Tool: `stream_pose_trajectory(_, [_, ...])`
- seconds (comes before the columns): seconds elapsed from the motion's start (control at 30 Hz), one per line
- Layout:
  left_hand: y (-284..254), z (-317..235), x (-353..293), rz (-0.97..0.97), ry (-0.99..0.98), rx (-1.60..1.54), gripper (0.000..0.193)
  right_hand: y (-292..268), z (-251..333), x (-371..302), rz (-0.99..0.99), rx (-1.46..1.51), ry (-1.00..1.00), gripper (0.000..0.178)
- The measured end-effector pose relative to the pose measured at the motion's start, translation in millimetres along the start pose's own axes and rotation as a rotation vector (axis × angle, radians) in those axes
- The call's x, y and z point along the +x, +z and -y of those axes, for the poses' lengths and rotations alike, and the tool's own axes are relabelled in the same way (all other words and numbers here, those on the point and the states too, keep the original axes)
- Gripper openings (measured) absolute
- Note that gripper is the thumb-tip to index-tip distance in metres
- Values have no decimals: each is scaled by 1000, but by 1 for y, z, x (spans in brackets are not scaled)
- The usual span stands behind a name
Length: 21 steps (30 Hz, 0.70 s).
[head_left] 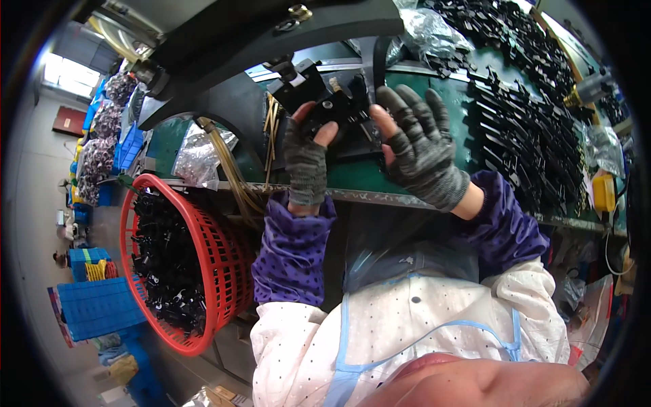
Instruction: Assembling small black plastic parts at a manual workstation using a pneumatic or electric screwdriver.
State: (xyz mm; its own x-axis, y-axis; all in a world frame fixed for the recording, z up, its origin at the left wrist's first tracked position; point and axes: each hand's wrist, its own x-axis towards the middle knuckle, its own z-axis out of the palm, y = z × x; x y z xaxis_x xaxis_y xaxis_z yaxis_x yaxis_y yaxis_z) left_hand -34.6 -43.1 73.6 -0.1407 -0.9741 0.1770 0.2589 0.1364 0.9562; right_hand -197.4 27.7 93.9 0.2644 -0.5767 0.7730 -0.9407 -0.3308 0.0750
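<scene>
My left hand (pixel 307 159), in a grey knit glove with bare thumb and fingertip, closes on a black part (pixel 316 117) at the press's dark fixture. The part blends into the black metal around it, so its outline is unclear. My right hand (pixel 424 146) is beside the fixture's right side, fingers stretched and apart, holding nothing. Between the hands sits the black fixture block (pixel 342 108) with a round bright bolt head. Above it hangs the press's tool head (pixel 297 85).
The dark press arm (pixel 271 34) spans the upper left. Black parts (pixel 522 136) lie in rows at right, with more heaped behind. A red basket (pixel 213 271) of black parts stands at lower left. Wooden sticks (pixel 271 136), a clear bag (pixel 202 159) and yellowish hoses (pixel 227 163) are near my left hand.
</scene>
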Motion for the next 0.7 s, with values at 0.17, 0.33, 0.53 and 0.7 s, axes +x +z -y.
stream_pose_trajectory(0.17, [-28,24,47,-131,64,-198,40,1,-7,-26,94,28,54,54])
stream_pose_trajectory(0.33, [-28,25,62,-158,5,-208,42,-2,-17,-35,129,-8,72,54])
stream_pose_trajectory(0.53, [-36,34,73,-177,9,-173,42,1,-19,-33,150,16,70,54])
stream_pose_trajectory(0.7, [-30,29,68,-172,-35,-226,42,3,-22,-34,141,22,73,54])
